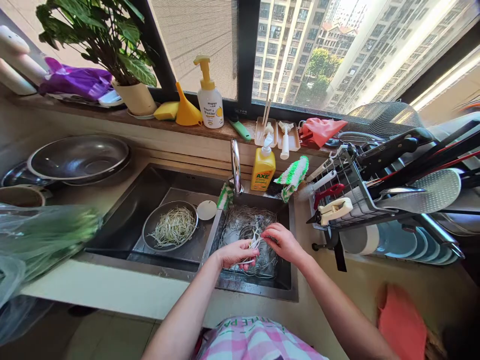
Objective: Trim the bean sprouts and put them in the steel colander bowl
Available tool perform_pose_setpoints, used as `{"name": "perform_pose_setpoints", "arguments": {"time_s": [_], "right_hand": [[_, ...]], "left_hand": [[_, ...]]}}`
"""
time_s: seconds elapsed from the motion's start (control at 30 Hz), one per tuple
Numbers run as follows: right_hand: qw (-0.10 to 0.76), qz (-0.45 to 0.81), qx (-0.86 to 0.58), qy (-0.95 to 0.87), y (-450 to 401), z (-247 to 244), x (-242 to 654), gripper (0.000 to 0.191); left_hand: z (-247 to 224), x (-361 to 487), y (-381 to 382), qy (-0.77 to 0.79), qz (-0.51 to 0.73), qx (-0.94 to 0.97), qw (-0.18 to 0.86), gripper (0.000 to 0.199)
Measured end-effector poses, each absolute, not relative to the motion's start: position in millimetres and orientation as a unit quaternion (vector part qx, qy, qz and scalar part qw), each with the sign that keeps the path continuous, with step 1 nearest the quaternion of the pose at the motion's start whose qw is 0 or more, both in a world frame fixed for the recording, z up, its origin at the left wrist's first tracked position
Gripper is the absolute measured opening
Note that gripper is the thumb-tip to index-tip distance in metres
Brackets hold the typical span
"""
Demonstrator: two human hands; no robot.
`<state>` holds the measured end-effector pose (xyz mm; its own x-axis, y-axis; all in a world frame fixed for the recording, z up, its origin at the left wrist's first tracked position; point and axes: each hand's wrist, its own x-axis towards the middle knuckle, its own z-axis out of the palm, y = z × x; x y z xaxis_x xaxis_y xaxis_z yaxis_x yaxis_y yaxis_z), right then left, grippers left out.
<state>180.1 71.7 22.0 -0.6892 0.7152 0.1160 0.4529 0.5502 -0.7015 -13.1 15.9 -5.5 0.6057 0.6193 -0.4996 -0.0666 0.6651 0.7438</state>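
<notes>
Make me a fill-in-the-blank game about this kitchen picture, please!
1. The person's bare left hand and bare right hand handle thin white sprouts over the ____ side of the dark metal sink.
2. A round silvery metal bowl of sprouts sits on the sink's ____ side.
3. The white plastic bottle has a ____ pump top.
4. The yellow plastic funnel has its spout pointing ____.

Missing words: right; left; yellow; up.

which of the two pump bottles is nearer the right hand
The yellow AXE bottle with the white pump, right of the faucet; the white bottle with the yellow pump stands farther back, on the windowsill.
</notes>
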Motion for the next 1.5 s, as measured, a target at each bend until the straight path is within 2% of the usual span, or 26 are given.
{"name": "perform_pose_setpoints", "arguments": {"time_s": [0.1, 0.27, 0.47, 0.67, 0.8, 1.03, 1.2, 1.37, 1.5], "right_hand": [[0.209, 0.308, -0.365, -0.853, 66, 20, 175, 0.015], [0.291, 0.322, -0.457, -0.776, 65, 9, 170, 0.016], [0.239, 0.322, -0.49, -0.774, 70, -1, 180, 0.017], [0.301, 0.457, -0.459, -0.7, 67, -2, 175, 0.018], [0.286, 0.515, -0.448, -0.673, 66, 1, 173, 0.018], [0.234, 0.413, -0.497, -0.726, 60, -9, 169, 0.009], [0.27, 0.398, -0.52, -0.706, 62, -10, 169, 0.01], [0.298, 0.331, -0.427, -0.787, 65, 11, 173, 0.02], [0.285, 0.364, -0.362, -0.81, 63, 25, 170, 0.018]], "left_hand": [[-5, -10, 16, 0.39, 0.217, 0.343, 0.826, 0.034], [-4, -9, 15, 0.394, 0.234, 0.352, 0.816, 0.032], [-5, -13, 15, 0.428, 0.225, 0.396, 0.78, 0.032], [1, -14, 13, 0.399, 0.237, 0.375, 0.803, 0.029], [3, -13, 13, 0.399, 0.233, 0.378, 0.802, 0.03], [4, -8, 15, 0.417, 0.218, 0.409, 0.782, 0.036], [4, -11, 14, 0.404, 0.232, 0.396, 0.791, 0.035], [1, -17, 14, 0.395, 0.221, 0.393, 0.801, 0.034], [2, -17, 16, 0.396, 0.205, 0.418, 0.792, 0.033]]}}
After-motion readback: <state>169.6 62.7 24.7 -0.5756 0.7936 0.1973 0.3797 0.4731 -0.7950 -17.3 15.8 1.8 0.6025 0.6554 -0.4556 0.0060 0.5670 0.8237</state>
